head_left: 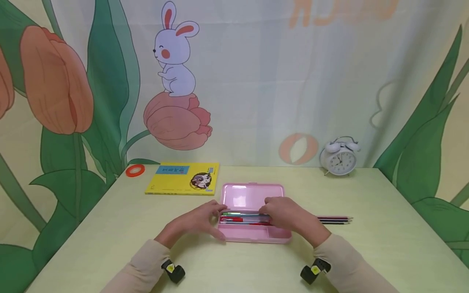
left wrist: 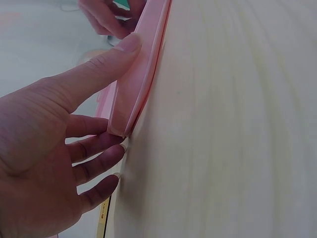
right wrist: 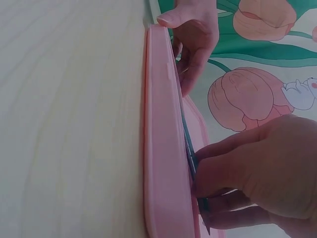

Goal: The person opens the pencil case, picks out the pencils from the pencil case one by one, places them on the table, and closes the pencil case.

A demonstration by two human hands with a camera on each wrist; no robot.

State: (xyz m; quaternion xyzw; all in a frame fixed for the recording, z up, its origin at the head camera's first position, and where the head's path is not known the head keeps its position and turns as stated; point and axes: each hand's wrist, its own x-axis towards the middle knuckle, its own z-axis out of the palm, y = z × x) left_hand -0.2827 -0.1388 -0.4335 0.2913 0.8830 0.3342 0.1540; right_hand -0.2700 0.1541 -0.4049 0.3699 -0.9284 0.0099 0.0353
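A pink pencil case (head_left: 243, 233) lies on the table, its lid (head_left: 253, 190) tipped back. Several pens (head_left: 234, 219), some with red or green parts, fill its rear compartment; the front compartments show bare pink. At the case's left end, my left hand (head_left: 199, 219) holds it, thumb on the front wall and fingers around the corner. My right hand (head_left: 286, 213) reaches over the right part and covers the pens' ends. In the right wrist view, it pinches a slim dark-teal pen (right wrist: 189, 148) at the case's rim, pointed end down past the fingers.
Several pencils (head_left: 335, 220) lie on the table to the right of the case. A yellow book (head_left: 179, 185) and an orange ring (head_left: 135, 170) lie at the back left. At the back right stands a white alarm clock (head_left: 340, 160), in front of a printed curtain (head_left: 249, 81).
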